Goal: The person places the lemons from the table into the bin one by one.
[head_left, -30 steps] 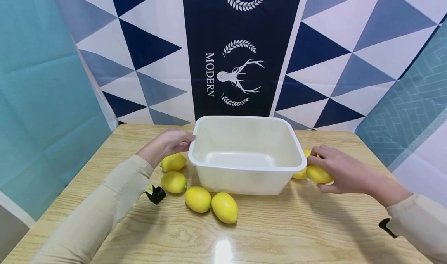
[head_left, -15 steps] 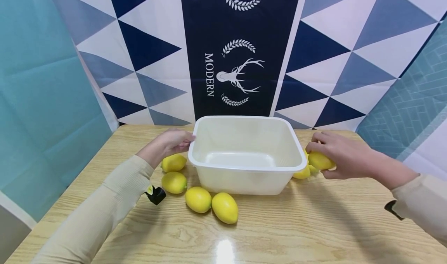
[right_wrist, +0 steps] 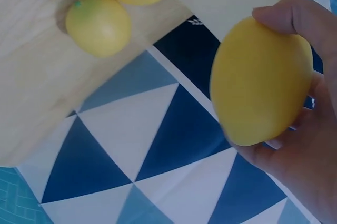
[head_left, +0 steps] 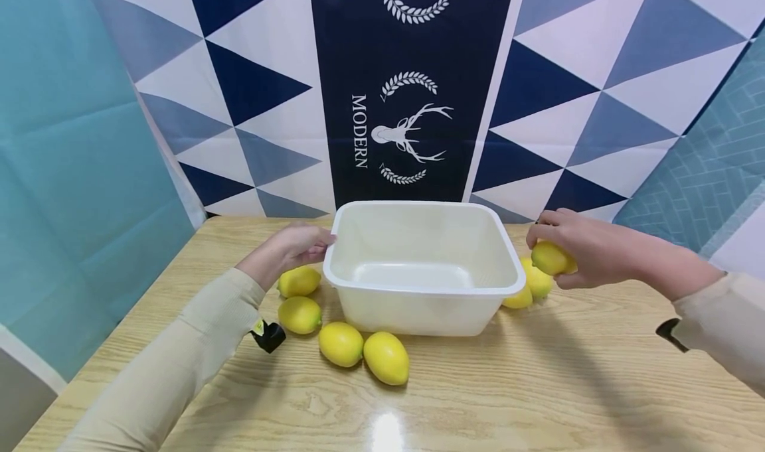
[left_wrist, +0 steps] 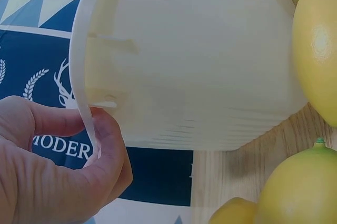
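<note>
A white plastic tub [head_left: 412, 312] stands on the table with bare floor showing inside. My left hand [head_left: 299, 243] pinches its left rim between thumb and fingers, as the left wrist view shows close up. To the right of the tub, my right hand [head_left: 588, 246] grips a yellow lemon [right_wrist: 263, 82] above the tabletop, thumb on one side and fingers round the other. Two more lemons lie below that hand by the tub's right wall, one of them a lemon with a greenish tip [right_wrist: 98, 24].
Several lemons lie left and in front of the tub, among them a front lemon [head_left: 386, 358] and a left lemon [head_left: 300, 314]. The wooden table [head_left: 478, 399] backs onto a patterned cloth [head_left: 400, 93]. A teal cloth [head_left: 78, 173] hangs at the left.
My right hand has lifted the lemon up and away from the others, uncovering the two lemons beside the tub. My left hand stays on the rim.
</note>
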The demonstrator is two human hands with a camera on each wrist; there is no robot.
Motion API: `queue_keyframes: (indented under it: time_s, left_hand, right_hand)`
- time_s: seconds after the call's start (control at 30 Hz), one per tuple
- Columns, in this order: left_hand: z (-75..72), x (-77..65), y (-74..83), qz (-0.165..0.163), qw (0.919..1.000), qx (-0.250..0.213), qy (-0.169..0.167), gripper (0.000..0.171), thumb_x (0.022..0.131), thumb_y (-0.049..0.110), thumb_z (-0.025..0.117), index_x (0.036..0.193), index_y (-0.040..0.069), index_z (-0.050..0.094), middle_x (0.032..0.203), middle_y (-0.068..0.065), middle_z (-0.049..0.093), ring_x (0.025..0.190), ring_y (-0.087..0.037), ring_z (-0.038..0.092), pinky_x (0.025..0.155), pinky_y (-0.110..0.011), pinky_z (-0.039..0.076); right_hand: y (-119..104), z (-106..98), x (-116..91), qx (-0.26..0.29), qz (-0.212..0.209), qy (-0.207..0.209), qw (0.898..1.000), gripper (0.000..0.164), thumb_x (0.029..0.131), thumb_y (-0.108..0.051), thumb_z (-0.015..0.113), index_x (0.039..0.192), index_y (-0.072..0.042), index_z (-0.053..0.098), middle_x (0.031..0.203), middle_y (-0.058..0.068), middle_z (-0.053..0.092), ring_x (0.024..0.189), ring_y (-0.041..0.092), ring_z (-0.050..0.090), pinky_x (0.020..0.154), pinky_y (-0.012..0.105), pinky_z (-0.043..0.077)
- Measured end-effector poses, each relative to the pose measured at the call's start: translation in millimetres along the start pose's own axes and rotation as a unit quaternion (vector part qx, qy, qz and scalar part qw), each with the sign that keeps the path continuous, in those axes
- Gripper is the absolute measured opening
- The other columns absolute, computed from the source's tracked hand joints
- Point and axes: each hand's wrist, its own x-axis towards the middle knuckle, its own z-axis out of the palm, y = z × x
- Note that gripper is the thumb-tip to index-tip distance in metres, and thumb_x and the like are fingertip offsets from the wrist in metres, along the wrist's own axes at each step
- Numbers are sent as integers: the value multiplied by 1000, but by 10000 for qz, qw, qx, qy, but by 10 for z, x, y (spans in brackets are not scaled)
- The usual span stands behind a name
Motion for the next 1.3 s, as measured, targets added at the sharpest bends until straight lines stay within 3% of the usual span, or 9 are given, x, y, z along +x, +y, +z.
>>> queue_keyframes:
  time_s: [0.27, 0.77, 1.0, 1.17, 1.3]
  left_hand:
    - [-9, -2, -17, 22, 10000, 31, -3, 42, 95, 11, 54, 134, -4, 46, 107, -5, 53, 86, -12, 54, 75, -14, 55]
    - [-45, 11, -26, -6, 10000, -57, 60, 42, 96, 11, 53, 135, -4, 46, 104, -4, 54, 81, -10, 53, 71, -13, 54]
    - [-59, 23, -15, -27, 10000, -36, 31, 42, 96, 10, 53, 135, -4, 45, 105, -5, 53, 83, -10, 54, 71, -13, 54]
    - [-56, 30, -4, -63, 10000, -26, 31, 42, 96, 10, 53, 135, -4, 45, 109, -6, 53, 86, -12, 54, 86, -18, 55]
    - [-21, 7, 6, -46, 9999, -113, -28, 42, 95, 9, 55, 134, -4, 46, 111, -7, 54, 89, -13, 55, 99, -25, 51]
  right_hand:
    - [0, -172, 129, 438, 491, -905, 9937, 44, 62, -12, 83, 99, -19, 60, 93, -4, 55, 82, 12, 47, 62, 19, 45]
    - [-7, -475, 447, 560, 616, -1802, 9801, 42, 69, -15, 82, 102, -13, 57, 92, 1, 57, 80, 15, 49, 65, 27, 48]
    - [-99, -565, 645, 592, 535, -1878, 9790, 42, 71, -16, 82, 104, -12, 57, 95, 3, 58, 82, 16, 49, 70, 29, 48]
    - [-202, -579, 797, 667, 489, -1928, 9777, 42, 71, -19, 83, 106, -13, 59, 100, 2, 62, 87, 18, 51, 76, 33, 52]
    - [-287, -567, 905, 605, 710, -2071, 9739, 44, 72, -20, 82, 109, -14, 58, 104, 3, 62, 90, 19, 52, 79, 36, 54]
